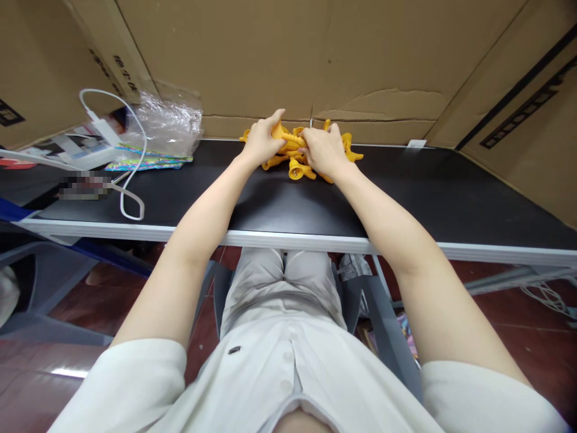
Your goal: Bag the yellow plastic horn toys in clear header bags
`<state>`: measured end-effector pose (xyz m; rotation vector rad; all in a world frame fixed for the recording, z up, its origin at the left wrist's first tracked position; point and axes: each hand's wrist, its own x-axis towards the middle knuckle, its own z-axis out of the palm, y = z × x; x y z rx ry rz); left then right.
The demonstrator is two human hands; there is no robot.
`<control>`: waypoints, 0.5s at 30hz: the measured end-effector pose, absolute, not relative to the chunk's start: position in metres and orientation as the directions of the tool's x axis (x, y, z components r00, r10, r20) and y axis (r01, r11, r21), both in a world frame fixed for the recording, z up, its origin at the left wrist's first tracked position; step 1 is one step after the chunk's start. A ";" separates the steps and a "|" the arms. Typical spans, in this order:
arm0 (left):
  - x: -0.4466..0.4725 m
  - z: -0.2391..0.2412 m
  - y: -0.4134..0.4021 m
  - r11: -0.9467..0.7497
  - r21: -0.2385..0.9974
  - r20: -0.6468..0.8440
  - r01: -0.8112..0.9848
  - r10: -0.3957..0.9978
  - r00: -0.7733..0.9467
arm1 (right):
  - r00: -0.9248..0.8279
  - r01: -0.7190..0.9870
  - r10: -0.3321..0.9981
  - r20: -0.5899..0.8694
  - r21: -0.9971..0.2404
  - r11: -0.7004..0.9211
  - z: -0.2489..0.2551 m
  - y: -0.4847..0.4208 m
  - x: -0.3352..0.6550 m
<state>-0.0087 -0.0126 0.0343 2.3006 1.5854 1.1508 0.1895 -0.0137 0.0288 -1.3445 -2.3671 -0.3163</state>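
Observation:
Both hands are at the far middle of the black tabletop, among several yellow-orange molded pieces (296,171) with cup-like ends and stubby branches; their exact kind is unclear. My left hand (261,143) is closed on one yellow molded piece (292,142), its thumb side facing the other hand. The fingers of my right hand (325,150) curl round the right end of what looks like the same piece, so it spans the gap between both hands. More yellow pieces (349,147) lie right of my right hand. My fingers partly hide the held piece and the pile.
Cardboard panels (279,54) stand behind and beside the black table (288,210). On the left are a crumpled clear plastic bag (169,123), colorful flat packets (148,159), a white device (97,150) and a looping white cable (143,138). A small white piece (416,144) lies at the back right.

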 end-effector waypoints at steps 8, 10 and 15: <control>-0.011 0.021 0.003 -0.319 0.700 0.317 0.639 0.941 0.123 | -0.513 0.858 0.728 0.456 0.254 0.446 0.035 -0.025 0.188; -0.012 0.021 0.004 -0.303 0.730 0.297 0.613 0.948 0.115 | -0.526 0.848 0.695 0.490 0.243 0.471 0.035 -0.025 0.189; -0.013 0.025 0.000 -0.194 0.763 0.136 0.616 0.981 0.140 | -0.526 0.838 0.663 0.532 0.194 0.510 0.038 -0.025 0.190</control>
